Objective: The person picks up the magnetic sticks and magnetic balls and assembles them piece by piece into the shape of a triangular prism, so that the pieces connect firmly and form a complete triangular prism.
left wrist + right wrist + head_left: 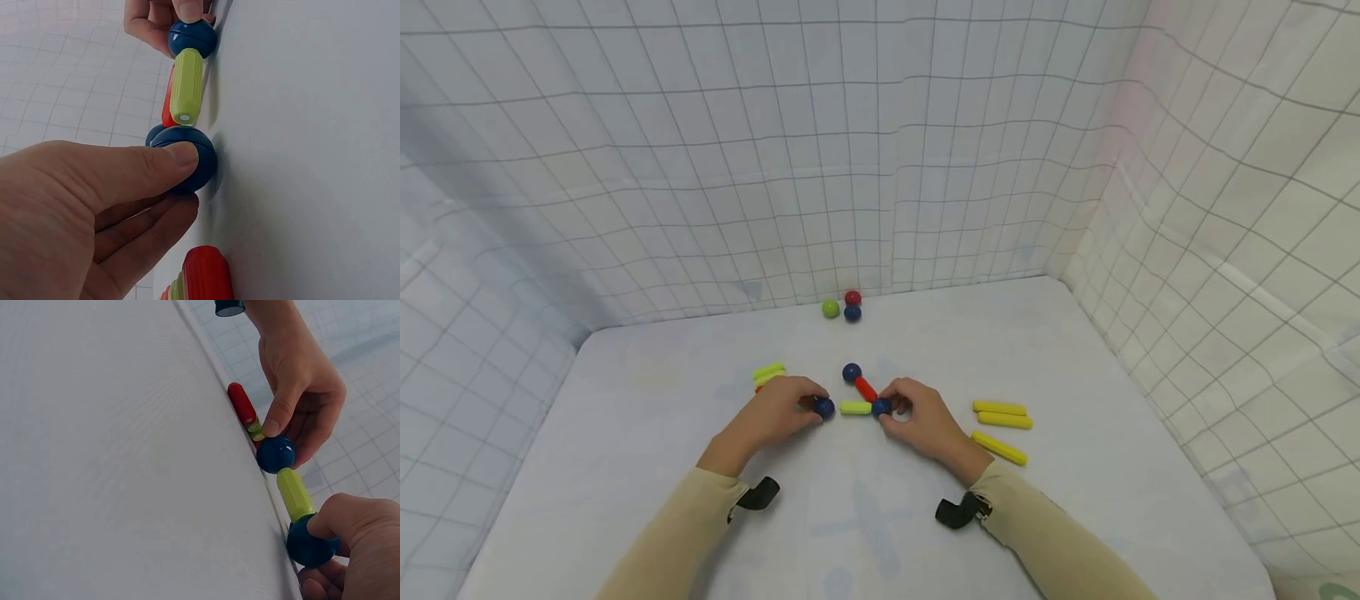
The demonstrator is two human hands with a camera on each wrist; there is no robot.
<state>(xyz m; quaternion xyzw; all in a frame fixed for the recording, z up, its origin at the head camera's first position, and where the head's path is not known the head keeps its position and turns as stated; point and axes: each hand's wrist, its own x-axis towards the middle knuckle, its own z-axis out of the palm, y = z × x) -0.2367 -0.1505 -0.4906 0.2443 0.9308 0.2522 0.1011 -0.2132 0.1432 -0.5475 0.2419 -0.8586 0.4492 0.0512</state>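
Note:
My left hand (782, 408) pinches a dark blue ball (203, 165) between thumb and fingers, low over the white table. Another dark blue ball (310, 542) is gripped by my right hand (921, 417). From that second ball a short yellow-green ribbed rod (855, 407) points left; its free end, marked with a small pale dot, faces the left-hand ball across a narrow gap. A red rod (866, 389) runs from the right-hand ball up to a third dark blue ball (852, 372), making a V with the yellow-green one.
Beyond the hands, a green ball (831, 308), a red ball (853, 297) and a blue ball (853, 313) sit near the back wall. Yellow-green rods (768, 371) and red rods (207, 275) lie beside my left hand. Yellow rods (998, 447) lie at right.

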